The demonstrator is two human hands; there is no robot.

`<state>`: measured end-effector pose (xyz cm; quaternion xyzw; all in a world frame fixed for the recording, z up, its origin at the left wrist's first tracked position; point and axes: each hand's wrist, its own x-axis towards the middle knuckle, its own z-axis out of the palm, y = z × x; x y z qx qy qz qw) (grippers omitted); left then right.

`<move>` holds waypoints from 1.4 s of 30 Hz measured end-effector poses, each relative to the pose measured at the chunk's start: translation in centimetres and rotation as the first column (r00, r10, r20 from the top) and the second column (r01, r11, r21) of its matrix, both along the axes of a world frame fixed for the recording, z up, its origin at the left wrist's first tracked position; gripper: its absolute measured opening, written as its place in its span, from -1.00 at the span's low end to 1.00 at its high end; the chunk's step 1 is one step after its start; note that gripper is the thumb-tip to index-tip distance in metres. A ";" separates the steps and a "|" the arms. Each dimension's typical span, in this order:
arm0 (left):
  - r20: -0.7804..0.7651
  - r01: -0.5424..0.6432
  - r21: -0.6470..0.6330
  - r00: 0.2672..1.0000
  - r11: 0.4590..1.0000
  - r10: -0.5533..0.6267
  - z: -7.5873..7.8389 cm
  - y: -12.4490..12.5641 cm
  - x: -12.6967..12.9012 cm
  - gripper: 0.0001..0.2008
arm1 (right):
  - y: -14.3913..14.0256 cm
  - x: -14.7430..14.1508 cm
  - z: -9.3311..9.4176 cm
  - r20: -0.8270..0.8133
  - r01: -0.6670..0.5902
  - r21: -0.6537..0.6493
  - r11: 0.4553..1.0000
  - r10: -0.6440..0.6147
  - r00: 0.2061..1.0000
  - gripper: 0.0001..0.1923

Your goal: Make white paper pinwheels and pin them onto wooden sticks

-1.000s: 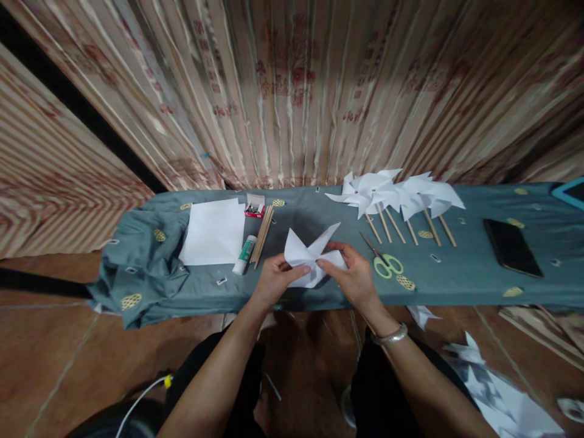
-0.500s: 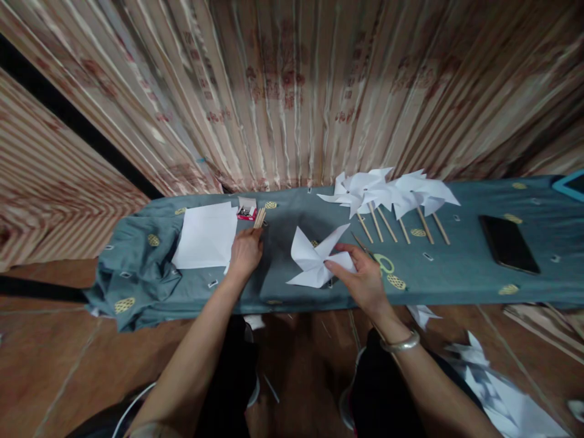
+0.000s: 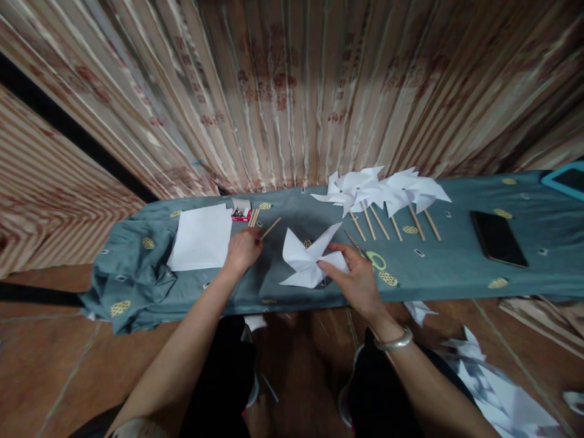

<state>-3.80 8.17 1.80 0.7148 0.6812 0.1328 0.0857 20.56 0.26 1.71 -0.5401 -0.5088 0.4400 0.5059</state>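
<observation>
Between the fingers of my left hand (image 3: 244, 248) is one thin wooden stick (image 3: 271, 228), its free end pointing up and to the right. A few more wooden sticks (image 3: 254, 217) lie just beyond that hand, beside a small red and white box (image 3: 241, 210) of metal pins. My right hand (image 3: 352, 274) pinches a white paper pinwheel (image 3: 305, 261) by its right side, thumb near the centre. Scissors (image 3: 375, 260) with green handles lie by the right fingers, partly hidden. To the left of my left hand rests a stack of white paper (image 3: 201, 237).
Several paper pinwheels on sticks (image 3: 381, 190) lie in a row at the back of the cloth-covered bench (image 3: 447, 267). A black phone (image 3: 498, 238) and a blue-edged device (image 3: 566, 181) are on the right. Paper scraps (image 3: 506, 395) litter the floor. A curtain (image 3: 283, 91) hangs behind.
My left hand has drawn one stick away from the bunch and tilted it to the right. The right hand still holds the pinwheel. The whole view has shifted slightly.
</observation>
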 end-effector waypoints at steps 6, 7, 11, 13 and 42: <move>0.877 0.016 -0.027 0.479 1.000 0.017 -0.6 -5.7 3.2 -0.72 | -1.7 -0.6 1.2 0.173 -0.025 0.126 0.992 0.003 0.985 -0.63; 0.931 0.038 -0.088 0.359 0.995 0.068 -0.8 -6.5 3.7 -0.71 | -2.0 -0.6 1.4 0.225 -0.020 0.172 0.985 -0.020 0.974 -0.65; 0.977 0.100 -0.200 0.100 0.975 0.190 -1.1 -8.3 4.8 -0.69 | -2.6 -0.5 2.0 0.358 -0.032 0.296 0.955 -0.080 0.930 -0.68; 0.977 0.114 -0.209 0.076 0.971 0.201 -0.9 -8.5 4.9 -0.69 | -2.7 -0.4 2.3 0.372 -0.025 0.323 0.946 -0.103 0.922 -0.69; 0.939 0.222 -0.341 0.032 0.914 0.342 2.2 -9.6 4.0 -0.60 | -1.7 -2.7 0.5 -0.154 -0.250 -0.042 0.967 0.241 0.958 -0.61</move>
